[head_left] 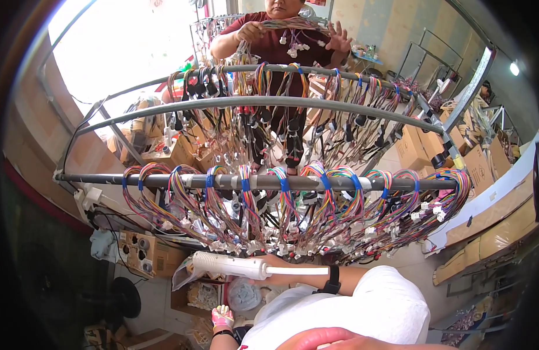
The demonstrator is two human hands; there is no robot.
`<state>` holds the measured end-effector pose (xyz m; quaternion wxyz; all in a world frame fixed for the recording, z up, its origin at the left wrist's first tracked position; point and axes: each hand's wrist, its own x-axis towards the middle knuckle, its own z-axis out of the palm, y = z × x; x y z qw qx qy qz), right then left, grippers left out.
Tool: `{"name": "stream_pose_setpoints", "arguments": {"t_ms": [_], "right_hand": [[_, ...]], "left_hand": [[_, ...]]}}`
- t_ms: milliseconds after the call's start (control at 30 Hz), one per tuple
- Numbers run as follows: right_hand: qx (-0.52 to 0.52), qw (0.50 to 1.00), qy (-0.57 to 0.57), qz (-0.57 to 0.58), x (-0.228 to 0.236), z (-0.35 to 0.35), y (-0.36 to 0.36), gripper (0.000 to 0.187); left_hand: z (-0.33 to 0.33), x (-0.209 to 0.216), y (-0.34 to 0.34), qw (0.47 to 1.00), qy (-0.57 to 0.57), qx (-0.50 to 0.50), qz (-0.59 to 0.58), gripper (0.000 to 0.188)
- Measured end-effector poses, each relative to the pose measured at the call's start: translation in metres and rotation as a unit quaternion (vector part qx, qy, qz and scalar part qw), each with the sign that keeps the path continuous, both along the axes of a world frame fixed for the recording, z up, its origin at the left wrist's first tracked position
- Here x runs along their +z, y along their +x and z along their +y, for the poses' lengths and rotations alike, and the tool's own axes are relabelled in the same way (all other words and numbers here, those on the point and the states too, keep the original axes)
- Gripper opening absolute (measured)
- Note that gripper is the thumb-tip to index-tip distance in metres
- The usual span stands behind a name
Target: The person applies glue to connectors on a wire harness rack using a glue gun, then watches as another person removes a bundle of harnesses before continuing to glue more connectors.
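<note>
My left hand (222, 317), pinkish with pale fingertips and a black band at its wrist, is low at left of my body. Its fingers look curled in; what they hold, if anything, is hidden. My right forearm, with a black wristband (331, 280), reaches leftward across my front. A white cylindrical device (228, 265) with a slotted end and a white rod or tube covers most of my right hand (272, 261), whose fingers are hidden. Just beyond hang several coloured wire harnesses (281, 184) tied with blue tape, white connectors at their lower ends, on a grey rail (190, 179).
Two more rails (222, 104) with wire bundles stand farther off. Behind them a person (287, 46) in a dark red shirt holds a wire bundle. Cardboard boxes (418, 149) stand at right; a cardboard box (155, 256) and a black fan-like round object (124, 297) are at lower left.
</note>
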<state>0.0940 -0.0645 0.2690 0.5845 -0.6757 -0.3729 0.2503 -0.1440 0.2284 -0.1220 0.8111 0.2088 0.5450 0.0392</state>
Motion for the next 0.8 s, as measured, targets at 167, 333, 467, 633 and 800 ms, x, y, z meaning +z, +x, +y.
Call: {"name": "stream_pose_setpoints", "arguments": {"t_ms": [167,333,467,633,800], "right_hand": [[0.000,1.000,0.000,0.001,-0.002,0.003,-0.002,0.038],[-0.012,1.000,-0.003,-0.015,-0.007,0.002,-0.002,0.038],[-0.019,0.999,-0.010,-0.023,-0.007,0.001,-0.003,0.038],[-0.010,1.000,-0.011,-0.021,-0.007,0.007,-0.005,0.037],[-0.014,1.000,-0.018,-0.006,-0.007,0.004,-0.005,0.037]], "left_hand": [[0.003,-0.002,-0.007,1.000,0.004,-0.005,-0.007,0.034],[-0.005,0.021,0.004,0.999,-0.005,0.011,0.043,0.036],[-0.009,0.029,0.009,0.999,-0.002,0.012,0.050,0.035],[-0.001,0.001,-0.011,1.000,-0.008,0.005,0.003,0.035],[-0.003,-0.008,-0.007,1.000,0.001,-0.004,0.010,0.035]]}}
